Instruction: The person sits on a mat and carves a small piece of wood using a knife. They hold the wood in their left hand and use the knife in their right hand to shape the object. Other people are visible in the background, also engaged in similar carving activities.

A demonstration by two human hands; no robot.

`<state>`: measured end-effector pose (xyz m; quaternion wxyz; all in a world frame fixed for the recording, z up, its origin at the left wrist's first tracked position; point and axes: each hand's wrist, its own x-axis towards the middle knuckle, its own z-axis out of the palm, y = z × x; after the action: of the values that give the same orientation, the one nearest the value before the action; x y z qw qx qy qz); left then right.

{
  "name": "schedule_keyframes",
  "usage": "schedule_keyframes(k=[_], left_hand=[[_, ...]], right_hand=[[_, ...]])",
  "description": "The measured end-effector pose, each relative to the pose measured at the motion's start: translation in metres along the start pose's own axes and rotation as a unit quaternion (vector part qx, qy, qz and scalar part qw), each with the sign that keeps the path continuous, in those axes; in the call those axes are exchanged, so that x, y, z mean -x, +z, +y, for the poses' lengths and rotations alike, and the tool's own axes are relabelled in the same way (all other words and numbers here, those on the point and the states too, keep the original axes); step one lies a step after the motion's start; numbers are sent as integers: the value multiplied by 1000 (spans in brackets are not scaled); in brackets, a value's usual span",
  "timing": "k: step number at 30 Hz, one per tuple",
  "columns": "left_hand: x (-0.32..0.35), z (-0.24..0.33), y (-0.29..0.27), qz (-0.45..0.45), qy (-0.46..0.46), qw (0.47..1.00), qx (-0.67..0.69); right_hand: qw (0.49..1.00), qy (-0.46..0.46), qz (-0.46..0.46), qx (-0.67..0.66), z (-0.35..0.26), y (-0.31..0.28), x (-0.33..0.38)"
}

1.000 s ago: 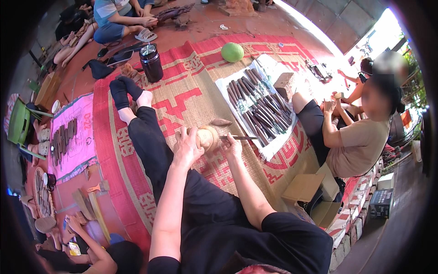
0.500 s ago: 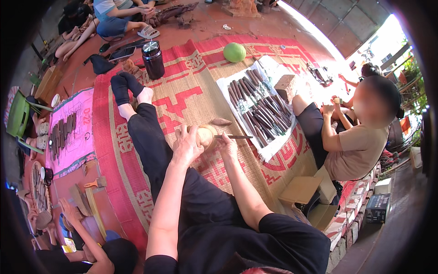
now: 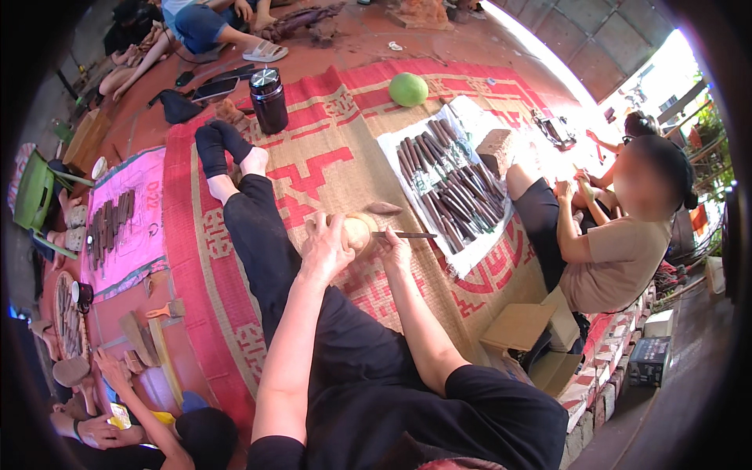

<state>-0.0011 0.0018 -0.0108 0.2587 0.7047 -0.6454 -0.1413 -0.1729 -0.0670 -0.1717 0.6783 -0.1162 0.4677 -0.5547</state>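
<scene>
My left hand (image 3: pixel 327 249) is closed over a pale, rounded piece of wood (image 3: pixel 359 233) held above my lap. My right hand (image 3: pixel 395 251) grips a slim dark-handled carving tool (image 3: pixel 413 235). The tool's inner end meets the right side of the wood, and its tip cannot be made out. Just beyond the wood shows a brown pointed piece (image 3: pixel 384 208); whether it is joined to the wood is unclear. To the right, many dark-handled carving tools (image 3: pixel 462 188) lie in rows on a white cloth (image 3: pixel 389 146).
A patterned red and tan mat (image 3: pixel 337 176) lies under me. Ahead are a dark thermos (image 3: pixel 269 102) and a green round fruit (image 3: pixel 408 90). An open cardboard box (image 3: pixel 517 325) stands at my right, near a seated co-worker (image 3: pixel 627 211). More tools (image 3: pixel 110 223) lie on a pink cloth (image 3: pixel 149 227) leftward.
My hands keep nearly the same hold on the wood and tool. The view has shifted slightly. At lower left another person's hands have moved, and the person at the top left has changed posture.
</scene>
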Motion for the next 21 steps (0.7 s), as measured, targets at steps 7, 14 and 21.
schedule_keyframes(k=[7,14,21], left_hand=[[1,-2,-3,-10,-8,1000,-10],[1,2,-5,-19,-12,1000,-14],[0,-5,-1,-19,-14,999,-24]], right_hand=[[996,9,83,-13,-17,-3,6],[1000,21,4,-10,-5,3,15],[998,7,66,2,-14,-11,11]])
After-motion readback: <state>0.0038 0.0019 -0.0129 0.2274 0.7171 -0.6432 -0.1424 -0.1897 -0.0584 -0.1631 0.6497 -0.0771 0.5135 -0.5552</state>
